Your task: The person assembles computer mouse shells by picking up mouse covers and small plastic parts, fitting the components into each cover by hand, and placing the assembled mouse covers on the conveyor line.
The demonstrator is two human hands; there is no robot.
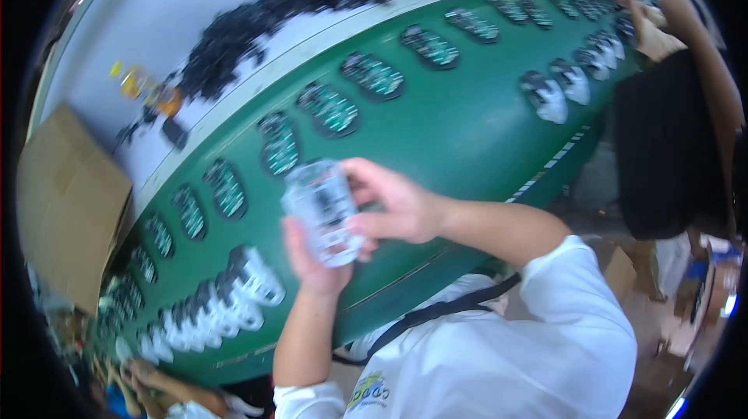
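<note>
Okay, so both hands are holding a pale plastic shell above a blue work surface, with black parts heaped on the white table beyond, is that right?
Not quite: the work surface is green, not blue, as the head view shows. The left hand and right hand do hold the pale plastic shell above it, and black parts are heaped on the white table beyond.

On the white short-sleeved cloth shirt point(506, 357), a small green-and-yellow printed emblem point(369, 389) carries letters, too blurred for sure reading.
</note>
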